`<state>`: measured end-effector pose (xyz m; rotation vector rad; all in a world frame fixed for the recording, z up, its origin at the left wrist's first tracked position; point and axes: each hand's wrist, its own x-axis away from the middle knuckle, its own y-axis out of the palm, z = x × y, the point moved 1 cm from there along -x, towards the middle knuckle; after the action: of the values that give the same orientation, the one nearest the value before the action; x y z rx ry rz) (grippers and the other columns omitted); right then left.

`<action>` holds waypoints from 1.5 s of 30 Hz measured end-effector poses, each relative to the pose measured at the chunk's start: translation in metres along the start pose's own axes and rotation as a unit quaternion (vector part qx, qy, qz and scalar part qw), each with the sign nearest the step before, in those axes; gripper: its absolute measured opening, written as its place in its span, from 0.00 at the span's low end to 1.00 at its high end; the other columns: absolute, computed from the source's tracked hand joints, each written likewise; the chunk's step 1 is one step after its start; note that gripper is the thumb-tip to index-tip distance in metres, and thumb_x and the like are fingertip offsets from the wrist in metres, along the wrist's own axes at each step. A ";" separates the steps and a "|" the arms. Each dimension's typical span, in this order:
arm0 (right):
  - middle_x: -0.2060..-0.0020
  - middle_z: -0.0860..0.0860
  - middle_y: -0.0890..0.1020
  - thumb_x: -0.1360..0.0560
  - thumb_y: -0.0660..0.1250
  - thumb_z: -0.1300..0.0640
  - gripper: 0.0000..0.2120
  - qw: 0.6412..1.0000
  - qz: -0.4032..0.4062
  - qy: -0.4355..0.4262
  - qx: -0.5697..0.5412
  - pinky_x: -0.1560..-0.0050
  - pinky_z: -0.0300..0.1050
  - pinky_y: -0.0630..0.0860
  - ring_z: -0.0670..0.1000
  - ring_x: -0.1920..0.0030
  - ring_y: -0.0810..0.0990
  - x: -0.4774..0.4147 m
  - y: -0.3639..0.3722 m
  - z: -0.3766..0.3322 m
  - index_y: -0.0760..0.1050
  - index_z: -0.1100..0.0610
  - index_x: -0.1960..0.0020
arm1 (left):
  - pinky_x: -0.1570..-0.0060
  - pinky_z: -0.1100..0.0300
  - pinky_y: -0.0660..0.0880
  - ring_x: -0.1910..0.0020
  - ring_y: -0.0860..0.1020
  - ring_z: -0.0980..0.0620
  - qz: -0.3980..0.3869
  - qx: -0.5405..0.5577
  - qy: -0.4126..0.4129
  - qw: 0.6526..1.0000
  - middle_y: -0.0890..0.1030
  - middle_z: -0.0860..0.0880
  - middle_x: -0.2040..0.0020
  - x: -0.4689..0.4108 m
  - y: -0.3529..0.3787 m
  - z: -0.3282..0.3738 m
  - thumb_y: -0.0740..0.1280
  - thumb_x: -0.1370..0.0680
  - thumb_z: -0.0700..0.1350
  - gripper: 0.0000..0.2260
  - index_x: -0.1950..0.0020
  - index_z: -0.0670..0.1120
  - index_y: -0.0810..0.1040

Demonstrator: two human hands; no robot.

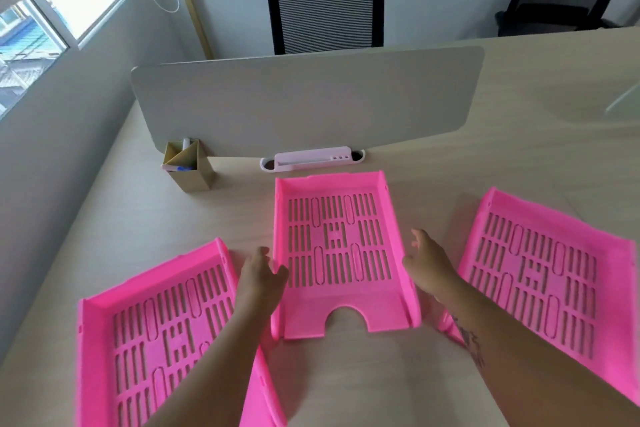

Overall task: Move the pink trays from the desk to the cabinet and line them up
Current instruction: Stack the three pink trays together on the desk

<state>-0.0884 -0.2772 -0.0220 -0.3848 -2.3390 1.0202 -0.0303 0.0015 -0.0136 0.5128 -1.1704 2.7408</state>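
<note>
Three pink slotted trays lie flat on the pale wooden desk [450, 388]. The middle tray [337, 253] sits straight in front of me, its notched edge toward me. The left tray [162, 333] is angled at the lower left, partly under my left forearm. The right tray [547, 274] is angled at the right. My left hand [261, 274] is at the middle tray's left wall, thumb over the rim. My right hand [427, 262] is beside the tray's right wall, fingers spread, apparently just off it. No cabinet is in view.
A grey divider panel [308, 97] stands across the desk behind the trays. A tan pen holder [190, 165] and a white cable slot [311, 158] sit at its base. A black mesh chair [325, 10] is beyond, a window [52, 10] at the left.
</note>
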 end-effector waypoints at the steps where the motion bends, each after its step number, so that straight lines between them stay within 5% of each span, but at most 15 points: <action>1: 0.30 0.61 0.71 0.23 0.62 0.68 0.31 1.000 0.006 -0.008 0.008 0.49 0.48 0.77 0.58 0.43 0.79 -0.002 -0.013 0.001 0.56 0.60 0.22 | 0.44 0.52 0.76 0.40 0.78 0.42 0.012 -0.018 0.019 1.000 0.75 0.40 0.32 0.001 0.000 0.009 0.67 0.23 0.39 0.23 0.28 0.40 0.68; 7: 0.35 0.60 0.76 0.23 0.62 0.62 0.25 0.999 0.044 -0.010 0.019 0.48 0.47 0.77 0.56 0.45 0.80 -0.015 -0.101 0.040 0.64 0.61 0.26 | 0.47 0.49 0.79 0.45 0.80 0.43 0.003 -0.046 0.147 0.988 0.79 0.41 0.36 0.003 0.049 0.093 0.66 0.22 0.40 0.18 0.33 0.41 0.72; 11: 0.52 0.53 0.77 0.22 0.61 0.65 0.19 0.998 0.062 0.015 -0.006 0.73 0.34 0.68 0.45 0.68 0.74 -0.012 -0.151 0.102 0.69 0.61 0.32 | 0.45 0.52 0.79 0.48 0.81 0.47 -0.062 -0.024 0.188 0.980 0.81 0.43 0.39 0.017 0.112 0.148 0.67 0.23 0.41 0.18 0.33 0.43 0.74; 16: 0.48 0.57 0.81 0.22 0.61 0.63 0.13 0.992 0.109 0.065 -0.016 0.63 0.37 0.68 0.49 0.60 0.75 -0.006 -0.192 0.182 0.74 0.64 0.39 | 0.51 0.61 0.72 0.54 0.79 0.48 -0.103 -0.029 0.194 0.975 0.82 0.42 0.42 0.033 0.188 0.184 0.69 0.24 0.42 0.16 0.37 0.42 0.77; 20: 0.49 0.60 0.81 0.24 0.62 0.63 0.10 0.981 0.166 0.097 -0.041 0.57 0.45 0.72 0.55 0.57 0.77 0.004 -0.206 0.228 0.76 0.65 0.46 | 0.45 0.57 0.73 0.49 0.77 0.50 -0.140 -0.050 0.172 0.974 0.81 0.42 0.39 0.042 0.229 0.194 0.69 0.23 0.43 0.17 0.35 0.42 0.76; 25: 0.54 0.55 0.78 0.25 0.62 0.61 0.05 0.962 0.187 0.162 -0.115 0.65 0.43 0.76 0.51 0.62 0.79 0.020 -0.199 0.261 0.72 0.59 0.50 | 0.56 0.62 0.73 0.53 0.77 0.50 -0.169 -0.070 0.132 0.974 0.81 0.45 0.46 0.047 0.253 0.200 0.69 0.23 0.41 0.13 0.39 0.40 0.79; 28: 0.60 0.53 0.79 0.26 0.61 0.66 0.06 0.947 0.145 0.212 -0.192 0.71 0.40 0.72 0.48 0.65 0.79 0.025 -0.190 0.271 0.71 0.60 0.49 | 0.65 0.64 0.75 0.58 0.79 0.48 -0.172 -0.095 0.124 0.973 0.83 0.46 0.54 0.047 0.258 0.203 0.66 0.24 0.38 0.05 0.53 0.44 0.81; 32: 0.60 0.56 0.81 0.25 0.61 0.69 0.05 0.941 0.156 0.208 -0.216 0.70 0.38 0.71 0.49 0.66 0.78 0.023 -0.194 0.275 0.75 0.64 0.52 | 0.63 0.61 0.77 0.61 0.79 0.49 -0.158 -0.090 0.122 0.976 0.82 0.46 0.58 0.045 0.255 0.211 0.69 0.25 0.37 0.02 0.57 0.42 0.81; 36: 0.64 0.52 0.77 0.26 0.63 0.68 0.02 0.949 0.183 0.165 -0.198 0.71 0.38 0.69 0.48 0.68 0.76 0.006 -0.217 0.264 0.74 0.65 0.55 | 0.65 0.65 0.70 0.66 0.74 0.53 -0.159 -0.058 0.146 0.975 0.77 0.51 0.65 0.033 0.239 0.241 0.71 0.26 0.35 0.12 0.66 0.46 0.75; 39: 0.66 0.53 0.76 0.27 0.64 0.67 0.02 0.954 0.202 0.129 -0.178 0.70 0.41 0.69 0.52 0.68 0.74 -0.008 -0.227 0.247 0.72 0.64 0.58 | 0.60 0.61 0.72 0.68 0.73 0.54 -0.143 -0.030 0.146 0.978 0.76 0.50 0.67 0.024 0.217 0.259 0.73 0.26 0.35 0.12 0.66 0.45 0.75; 45: 0.68 0.52 0.75 0.27 0.65 0.65 0.04 0.974 0.174 0.038 -0.142 0.72 0.42 0.67 0.52 0.68 0.72 -0.043 -0.216 0.182 0.73 0.62 0.60 | 0.67 0.63 0.69 0.69 0.73 0.53 -0.080 -0.041 0.138 0.986 0.75 0.49 0.68 0.013 0.145 0.238 0.72 0.26 0.38 0.12 0.66 0.45 0.74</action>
<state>-0.1701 -0.5473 0.0204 -0.9562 -2.4022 0.8009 -0.0150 -0.2709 0.0462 0.1977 -1.1129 2.5145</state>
